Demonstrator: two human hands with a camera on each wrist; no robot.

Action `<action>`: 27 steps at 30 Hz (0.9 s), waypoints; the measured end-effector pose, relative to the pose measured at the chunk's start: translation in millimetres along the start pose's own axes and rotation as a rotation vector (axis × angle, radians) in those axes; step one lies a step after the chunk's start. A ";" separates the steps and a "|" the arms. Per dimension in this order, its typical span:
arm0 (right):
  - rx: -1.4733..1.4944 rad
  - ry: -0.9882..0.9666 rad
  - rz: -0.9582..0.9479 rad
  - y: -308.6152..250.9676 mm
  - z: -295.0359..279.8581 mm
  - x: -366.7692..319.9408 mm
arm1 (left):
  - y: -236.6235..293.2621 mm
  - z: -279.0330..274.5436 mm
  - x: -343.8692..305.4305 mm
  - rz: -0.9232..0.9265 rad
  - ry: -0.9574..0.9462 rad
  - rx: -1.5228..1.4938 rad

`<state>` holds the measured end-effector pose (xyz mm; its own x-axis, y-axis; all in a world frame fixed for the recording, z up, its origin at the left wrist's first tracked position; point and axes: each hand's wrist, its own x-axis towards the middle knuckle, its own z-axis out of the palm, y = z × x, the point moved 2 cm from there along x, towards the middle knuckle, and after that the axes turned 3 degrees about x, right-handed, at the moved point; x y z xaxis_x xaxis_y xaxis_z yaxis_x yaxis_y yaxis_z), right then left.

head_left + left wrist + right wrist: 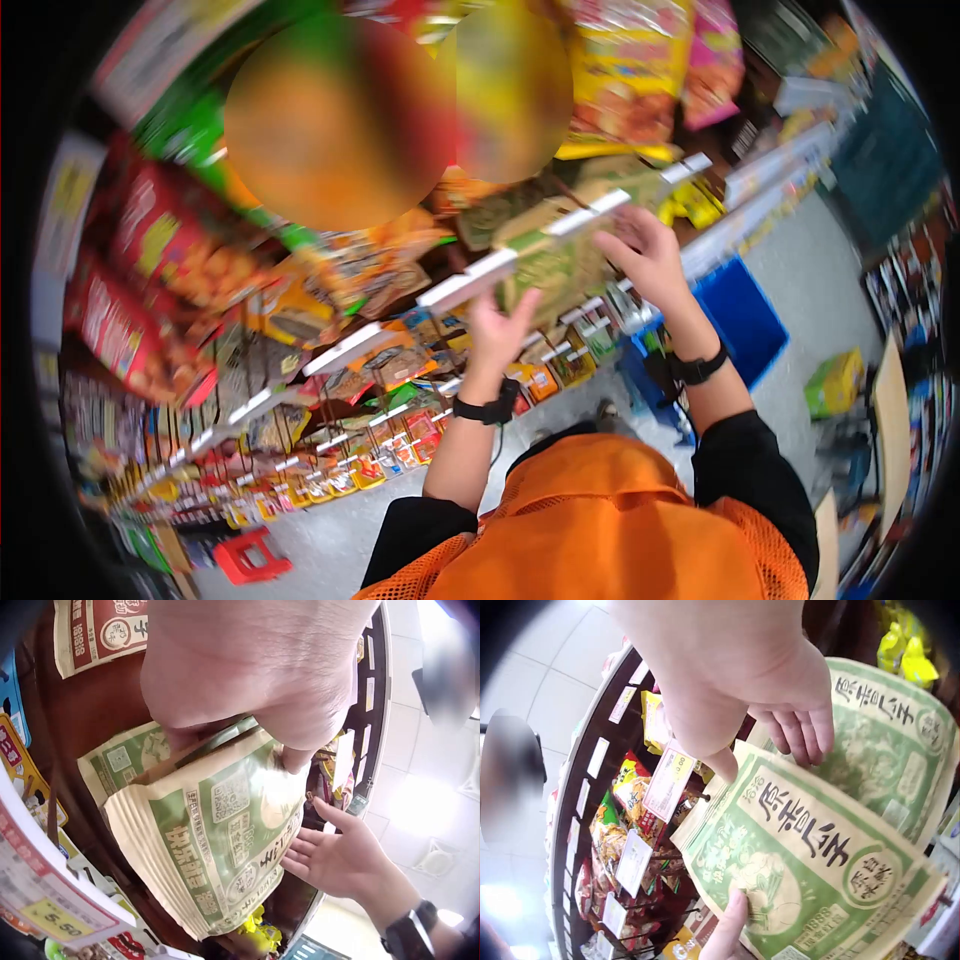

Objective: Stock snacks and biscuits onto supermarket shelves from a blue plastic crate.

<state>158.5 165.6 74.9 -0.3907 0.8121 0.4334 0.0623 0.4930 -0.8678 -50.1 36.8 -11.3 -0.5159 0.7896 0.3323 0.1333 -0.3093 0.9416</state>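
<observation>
**Head view smeared up top as both hands hold green packets [553, 268] at a shop shelf**

Two blurred round patches cover the upper shelves in the head view. The goods around them are streaked, so their labels cannot be read. Each wrist view is half filled by the back of its own hand, which hides part of the packets' top edge. How many packets make up the bundle cannot be told, though the left wrist view shows a fan of many edges. The lower corner of the front packet [802, 847] runs off the right wrist view.

The packets are flat pouches, green with cream panels. One face carries large dark characters and a round seal. The other face has small text blocks and square codes. They are held up against the price-tag rail [480, 272] of a snack shelf, above a blue crate [750, 320] on the floor.

The left hand [497, 335] grips the bundle from below, thumb on the front face and fingers behind. The right hand [648, 255] pinches the front packet's top edge, with its thumb on the front and its fingers lying over the packet behind [885, 727]. Seen from the left wrist, the right hand's fingers look nearly straight. Both wrists wear black bands [488, 408]. An orange mesh vest [600, 530] fills the bottom of the head view.
</observation>
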 end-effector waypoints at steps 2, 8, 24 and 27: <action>-0.093 -0.045 0.061 15.5 -38.4 -27.1 | 1.9 5.9 -4.4 0.007 0.038 0.066; -0.602 0.002 0.229 91.9 -168.2 -90.7 | -26.0 -15.6 -41.3 0.269 0.322 0.466; -0.702 -0.384 0.965 477.9 -251.4 -254.6 | -20.1 206.0 -176.9 -0.220 -0.845 0.763; -0.732 -0.473 1.089 496.1 -247.3 -246.7 | -12.4 226.7 -194.5 -0.267 -0.849 0.815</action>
<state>512.9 287.1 -402.4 -0.0960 0.7795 -0.6190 0.9350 -0.1427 -0.3247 240.5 7.2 -75.3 0.0715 0.9690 -0.2366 0.7599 0.1007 0.6422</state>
